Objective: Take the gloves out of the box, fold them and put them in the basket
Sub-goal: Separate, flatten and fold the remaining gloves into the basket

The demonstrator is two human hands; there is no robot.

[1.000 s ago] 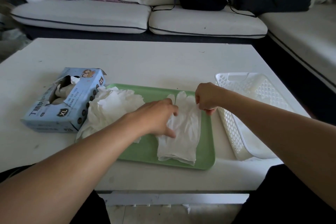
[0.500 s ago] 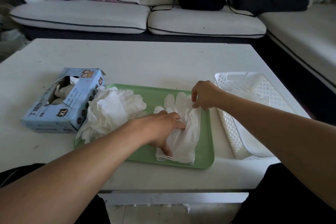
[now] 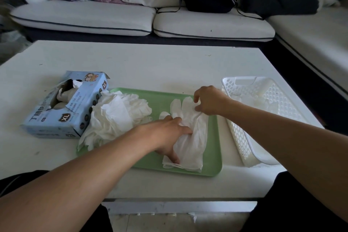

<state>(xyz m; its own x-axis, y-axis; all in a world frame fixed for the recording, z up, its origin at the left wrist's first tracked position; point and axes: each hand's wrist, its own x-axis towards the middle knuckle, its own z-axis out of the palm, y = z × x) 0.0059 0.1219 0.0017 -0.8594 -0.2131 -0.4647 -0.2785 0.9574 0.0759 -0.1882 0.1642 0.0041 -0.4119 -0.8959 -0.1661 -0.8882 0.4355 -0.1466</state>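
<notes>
Since 1.0 s ago, the left hand (image 3: 169,133) has slid from the glove's left edge onto its middle and bunched the material, while the right hand (image 3: 209,102) has shifted slightly toward 10 o'clock along the glove's fingertips. Now the left hand grasps the flat white glove (image 3: 190,137) at its centre, thumb pressed near the cuff and fingers curled into the creased film. The right hand pinches the glove's finger end at 12 o'clock of that same glove. This glove lies on the right half of the green tray (image 3: 212,160), which sits on the white bench (image 3: 150,66). A loose heap of white gloves (image 3: 116,117) covers the tray's left end, at 9 o'clock from the held glove, spilling over the tray's edge. Just beside the heap, at 9 o'clock again, the blue glove box (image 3: 64,107) lies on the bench with its top torn open and gloves showing inside. At 3 o'clock of the tray stands the white perforated basket (image 3: 243,141), with pale folded material inside it, hard to make out.
</notes>
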